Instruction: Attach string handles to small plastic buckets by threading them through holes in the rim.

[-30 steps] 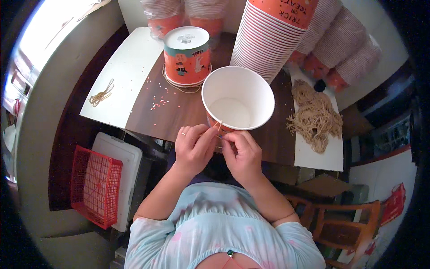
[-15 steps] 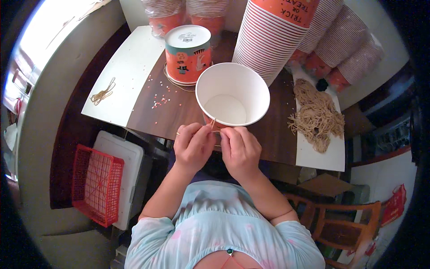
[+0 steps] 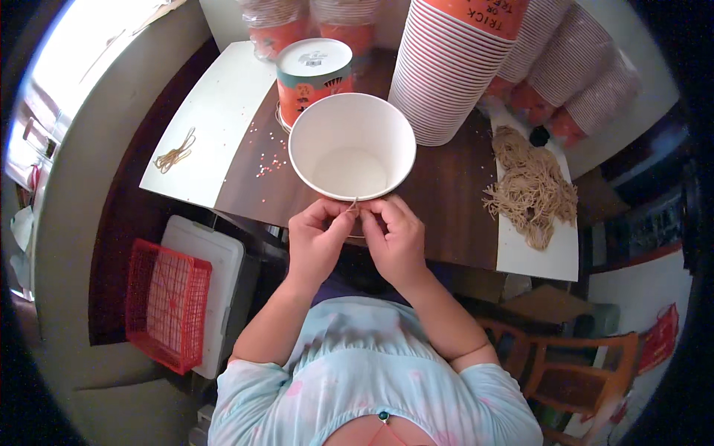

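In the head view, the open bucket (image 3: pixel 352 145), white inside, had shifted toward the person's left, so that its rim now hid the lower part of the upturned orange bucket (image 3: pixel 314 74) behind it. The 2 hands, which had been slightly apart with a thin cord (image 3: pixel 355 204) between them, had drawn together at the bucket's near rim. The left hand (image 3: pixel 316 234) pinched the cord between thumb and fingers; the right hand's (image 3: pixel 394 238) grip seemed pressed on the same bit, though the fingers partly hid it. This probably meant closer, finer fingerwork on the cord, right against the bucket; whether a knot had formed was too small to tell.

The bucket stood upright near the front edge of the tabletop (image 3: pixel 457 215), the hands at that edge, leaving little surface on the near side. The tall stack of buckets (image 3: pixel 450 78) leaned close behind on the right, and the upturned bucket limited space at the back left. Small scattered dots (image 3: pixel 271 165) lay to the left. The widest room was on the right, up to the tangled tan cords (image 3: pixel 532 189).
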`<state>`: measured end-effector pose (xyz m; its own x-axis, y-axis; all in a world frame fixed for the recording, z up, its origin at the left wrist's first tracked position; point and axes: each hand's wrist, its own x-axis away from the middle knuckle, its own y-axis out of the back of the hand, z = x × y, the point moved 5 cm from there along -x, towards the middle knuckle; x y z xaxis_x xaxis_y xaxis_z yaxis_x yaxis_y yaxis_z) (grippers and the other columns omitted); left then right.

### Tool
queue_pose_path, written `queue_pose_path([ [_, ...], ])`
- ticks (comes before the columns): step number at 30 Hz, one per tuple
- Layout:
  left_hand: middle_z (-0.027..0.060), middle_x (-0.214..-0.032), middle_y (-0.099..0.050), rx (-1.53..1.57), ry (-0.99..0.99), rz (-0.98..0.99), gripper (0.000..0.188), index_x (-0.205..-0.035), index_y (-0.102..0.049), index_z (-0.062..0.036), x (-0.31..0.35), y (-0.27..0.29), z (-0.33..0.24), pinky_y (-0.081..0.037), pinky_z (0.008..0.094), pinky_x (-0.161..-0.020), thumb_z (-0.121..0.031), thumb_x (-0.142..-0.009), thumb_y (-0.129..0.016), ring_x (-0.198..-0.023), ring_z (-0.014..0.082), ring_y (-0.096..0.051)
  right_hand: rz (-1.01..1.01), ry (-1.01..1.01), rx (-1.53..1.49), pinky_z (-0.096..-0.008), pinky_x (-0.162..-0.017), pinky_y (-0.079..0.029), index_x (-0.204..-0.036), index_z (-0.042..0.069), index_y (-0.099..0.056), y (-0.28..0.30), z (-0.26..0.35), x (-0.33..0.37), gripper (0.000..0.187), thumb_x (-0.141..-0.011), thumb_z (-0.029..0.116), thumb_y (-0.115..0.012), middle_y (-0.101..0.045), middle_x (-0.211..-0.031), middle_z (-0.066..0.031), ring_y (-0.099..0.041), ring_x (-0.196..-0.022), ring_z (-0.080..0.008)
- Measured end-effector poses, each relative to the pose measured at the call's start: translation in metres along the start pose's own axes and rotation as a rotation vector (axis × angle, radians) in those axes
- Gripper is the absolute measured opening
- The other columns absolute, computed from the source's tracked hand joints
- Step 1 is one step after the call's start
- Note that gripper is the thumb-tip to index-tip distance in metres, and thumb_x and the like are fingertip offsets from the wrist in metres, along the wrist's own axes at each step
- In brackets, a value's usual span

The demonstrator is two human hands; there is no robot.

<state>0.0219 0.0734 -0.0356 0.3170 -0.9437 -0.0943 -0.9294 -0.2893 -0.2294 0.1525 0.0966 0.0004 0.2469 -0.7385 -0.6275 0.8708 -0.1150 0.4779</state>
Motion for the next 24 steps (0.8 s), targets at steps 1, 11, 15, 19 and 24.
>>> queue_pose_path([
  [1, 0.0032, -0.077, -0.065, 0.044, 0.069, 0.02, 0.009, -0.082, -0.063, 0.003, 0.0, 0.0, -0.002, -0.045, 0.0198, -0.06, -0.005, -0.084, -0.063, -0.067, 0.0063, -0.057, 0.048, -0.089, -0.105, -0.0367, -0.062, -0.051, -0.092, 0.0, -0.061, -0.001, -0.003, -0.002, 0.011, -0.082, 0.004, -0.06, -0.061, -0.086, -0.0132, -0.063, -0.073, -0.0301],
  [11, 0.0029, -0.072, -0.064, 0.135, 0.316, 0.102, 0.016, -0.08, -0.063, 0.0027, -0.003, 0.007, 0.001, -0.041, 0.0184, -0.055, -0.013, -0.081, -0.067, -0.062, 0.0047, -0.053, 0.116, -0.495, -0.672, -0.0247, -0.071, -0.051, -0.1, -0.004, -0.065, -0.016, -0.007, 0.007, 0.017, -0.087, 0.006, -0.058, -0.067, -0.089, -0.0082, -0.063, -0.08, -0.0123],
  [15, 0.0037, -0.072, -0.064, 0.152, 0.383, 0.124, 0.017, -0.081, -0.064, 0.0027, -0.002, 0.011, 0.005, -0.04, 0.0186, -0.054, -0.014, -0.081, -0.067, -0.062, 0.0054, -0.054, 0.154, -0.615, -0.771, -0.0246, -0.073, -0.051, -0.104, -0.004, -0.065, -0.023, -0.011, 0.014, 0.02, -0.089, 0.007, -0.058, -0.067, -0.091, -0.0062, -0.062, -0.081, -0.0109],
  [19, 0.0061, -0.074, -0.065, 0.201, 0.369, 0.154, 0.017, -0.084, -0.065, 0.0035, 0.0, 0.008, 0.002, -0.042, 0.0191, -0.055, -0.014, -0.082, -0.066, -0.064, 0.0085, -0.058, 0.132, -0.801, -1.137, -0.0271, -0.075, -0.052, -0.104, 0.001, -0.064, -0.032, -0.013, 0.018, 0.018, -0.089, 0.009, -0.058, -0.066, -0.092, -0.0059, -0.063, -0.082, -0.013],
  [24, 0.0093, -0.078, -0.067, 0.313, 0.353, 0.124, 0.016, -0.085, -0.064, 0.0049, 0.004, 0.002, -0.001, -0.045, 0.0217, -0.054, -0.011, -0.084, -0.064, -0.068, 0.0129, -0.062, 0.052, -0.91, -1.272, -0.0268, -0.072, -0.049, -0.1, 0.003, -0.064, -0.037, -0.019, 0.019, 0.015, -0.089, 0.012, -0.058, -0.066, -0.089, -0.0057, -0.061, -0.078, -0.0128],
])
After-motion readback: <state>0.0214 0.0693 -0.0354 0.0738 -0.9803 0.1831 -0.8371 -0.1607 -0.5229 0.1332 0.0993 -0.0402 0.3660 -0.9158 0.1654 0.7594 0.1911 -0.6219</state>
